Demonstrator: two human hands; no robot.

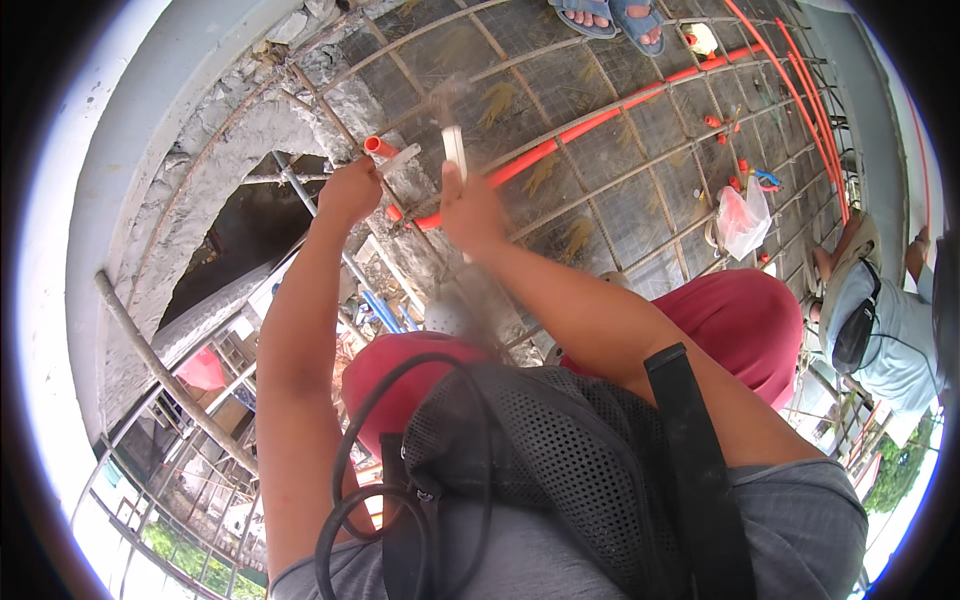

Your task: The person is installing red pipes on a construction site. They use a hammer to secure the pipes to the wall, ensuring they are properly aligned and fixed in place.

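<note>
My left hand (350, 190) grips thin pale bar (404, 157), material unclear, long axis toward two o'clock, beside orange plastic pipe stub (381, 147). At left's three o'clock, my right hand (473, 213) grasps white-handled hammer-like tool (454, 150), blurred head toward twelve.

Seen clockwise around the view's center, a hammer (454, 150) extends from the right hand (474, 212) at twelve o'clock, before a rebar grid (690, 237). Sandaled feet (620, 20) stand at one, beyond an electrical conduit (525, 163) crossing the grid. A plastic bag (745, 222) lies between two and three, a co-worker (880, 325) at three, a slab opening (235, 245) between nine and ten, the left hand (350, 192) at ten beside a conduit stub (379, 147).
</note>
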